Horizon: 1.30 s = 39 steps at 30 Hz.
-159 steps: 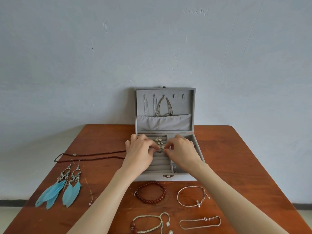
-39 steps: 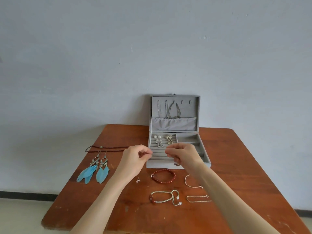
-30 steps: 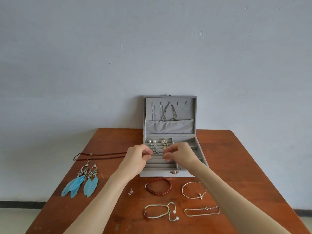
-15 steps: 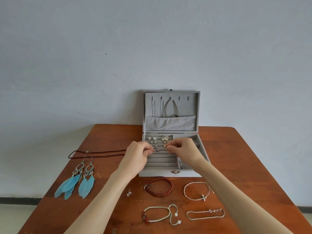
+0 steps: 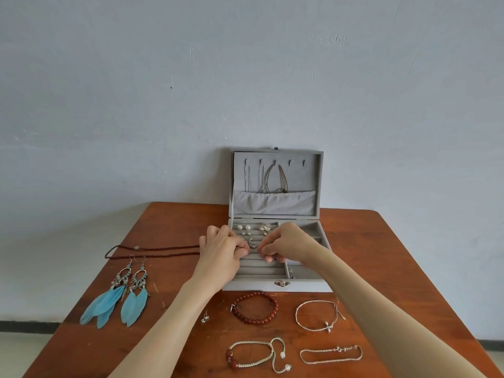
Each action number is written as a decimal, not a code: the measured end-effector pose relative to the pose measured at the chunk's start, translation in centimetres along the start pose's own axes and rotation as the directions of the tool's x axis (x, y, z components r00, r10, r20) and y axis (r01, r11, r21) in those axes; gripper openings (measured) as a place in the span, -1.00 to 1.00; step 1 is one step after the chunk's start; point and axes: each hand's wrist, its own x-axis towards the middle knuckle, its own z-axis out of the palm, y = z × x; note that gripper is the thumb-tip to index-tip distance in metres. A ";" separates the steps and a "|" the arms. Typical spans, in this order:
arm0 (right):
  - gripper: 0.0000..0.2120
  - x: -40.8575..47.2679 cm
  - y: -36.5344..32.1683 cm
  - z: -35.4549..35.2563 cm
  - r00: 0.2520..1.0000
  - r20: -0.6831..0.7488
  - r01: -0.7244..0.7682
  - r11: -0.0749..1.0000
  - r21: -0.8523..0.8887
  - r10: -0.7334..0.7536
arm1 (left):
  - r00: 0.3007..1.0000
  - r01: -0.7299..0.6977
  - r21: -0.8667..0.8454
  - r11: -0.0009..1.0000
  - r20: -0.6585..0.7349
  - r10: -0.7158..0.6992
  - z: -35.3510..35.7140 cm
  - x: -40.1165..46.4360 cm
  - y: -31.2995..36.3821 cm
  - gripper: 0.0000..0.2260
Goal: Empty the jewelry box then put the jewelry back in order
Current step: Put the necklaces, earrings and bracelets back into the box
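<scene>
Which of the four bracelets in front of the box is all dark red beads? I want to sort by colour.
The red bead bracelet, lying nearest the box's clasp. The other three are pale: two thin chains and a cream cord bracelet with only a few red beads.

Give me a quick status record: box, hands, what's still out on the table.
box: grey box, lid up, necklaces hanging in the lid
in slots: pearl studs and other small earrings
left hand: fingers curled at the slots, pinching something small
right hand: same, opposite the left
still out: feather earrings, bead necklace, red bracelet, three pale bracelets, small stud
</scene>
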 end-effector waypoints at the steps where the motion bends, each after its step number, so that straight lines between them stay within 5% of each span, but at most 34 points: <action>1: -0.89 0.1 -0.2 0.1 1.000 0.014 -0.017 1.000 0.002 0.017 | 1.000 -0.007 0.007 1.000 -0.005 0.007 0.0 0.0 0.0 -0.86; 11: -0.90 0.8 -0.8 0.9 0.999 0.024 -0.046 0.994 -0.098 0.049 | 0.996 0.081 -0.045 0.996 -0.044 -0.083 -0.5 0.0 0.1 -0.91; 28: -0.91 0.9 -0.8 1.3 0.998 -0.057 -0.045 0.993 -0.105 0.039 | 0.991 -0.027 -0.165 0.986 -0.136 0.004 0.2 -1.5 -0.6 -0.89; 39: -0.87 0.5 0.2 2.6 0.966 -0.141 0.138 0.891 -0.433 -0.218 | 0.988 -0.030 -0.193 0.981 -0.152 0.000 0.5 -1.7 -0.8 -0.87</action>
